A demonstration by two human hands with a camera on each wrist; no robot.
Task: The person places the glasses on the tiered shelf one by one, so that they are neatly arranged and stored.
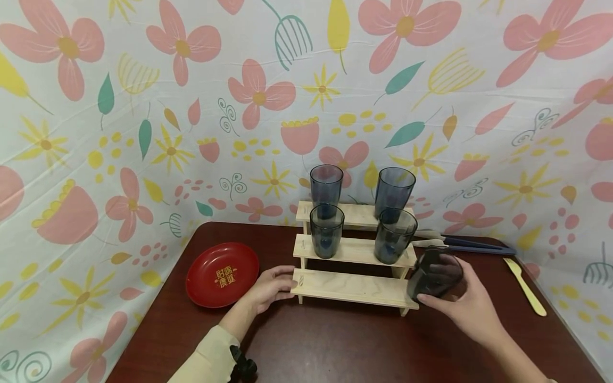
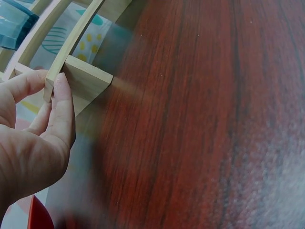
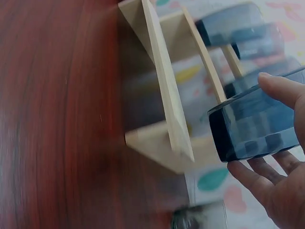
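Note:
A three-tier wooden shelf [image 1: 354,288] stands on the table. My left hand [image 1: 274,290] pinches the left end of its lowest board [image 2: 71,50] between thumb and fingers. In my right hand [image 1: 471,308] is a dark tinted drinking glass [image 1: 433,274], tilted, beside the right end of the lowest board; the right wrist view shows thumb and fingers around the glass [image 3: 259,121]. Two glasses stand on the middle tier, a left one [image 1: 326,234] and a right one [image 1: 394,239]. The top tier bears a left glass [image 1: 326,183] and a right glass [image 1: 395,189].
A red plate [image 1: 210,295] lies left of the shelf. Tongs [image 1: 474,244] lie behind the right hand, and a pale yellow knife [image 1: 527,290] lies at the right edge. Another glass [image 3: 200,217] shows low in the right wrist view. Floral cloth [image 1: 258,149] hangs behind.

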